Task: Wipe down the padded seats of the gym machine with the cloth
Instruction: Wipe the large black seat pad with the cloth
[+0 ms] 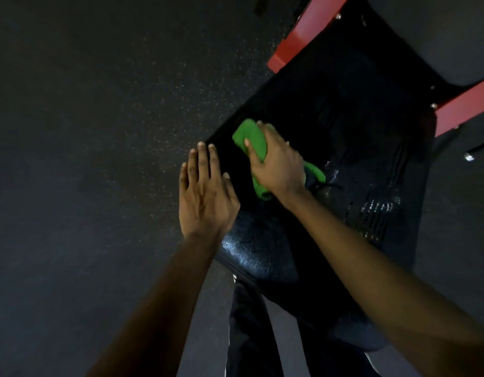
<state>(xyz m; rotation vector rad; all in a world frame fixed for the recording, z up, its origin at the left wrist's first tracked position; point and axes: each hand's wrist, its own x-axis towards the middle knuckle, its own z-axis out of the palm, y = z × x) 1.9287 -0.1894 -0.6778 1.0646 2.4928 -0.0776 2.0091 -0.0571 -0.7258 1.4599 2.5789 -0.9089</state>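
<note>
The right hand's [279,164] fingers [262,129] are curled down over the one green cloth [247,134], with the thumb laid across its near side, so the cloth is clamped in a bunch against the seat [330,118] just right of the frame's middle; a green tail sticks out from under the wrist at either side. Just left of it, the left hand [205,194] is flat, its four fingers [204,161] straight and close together and holding nothing, the tips over the seat's left edge and the thumb lying over the pad; whether the palm presses on the seat cannot be told. Both forearms are bare and run down to the bottom of the frame. The seat is one black padded slab running from lower centre to upper right, with a wet sheen near its lower end and beside the cloth. Right of centre it bears rows of stamped marks [376,210] that look like lettering, but they cannot be read; no other brand or label shows. Two red frame bars show, one [303,36] at the top centre and one [463,110] at the right edge, with a few small bolt heads along them, too small to count surely. A second dark pad [439,36] fills the upper right corner. Dark speckled floor [86,131] covers the left half. At the bottom centre is a leg in dark trousers [246,322] with a white stripe.
</note>
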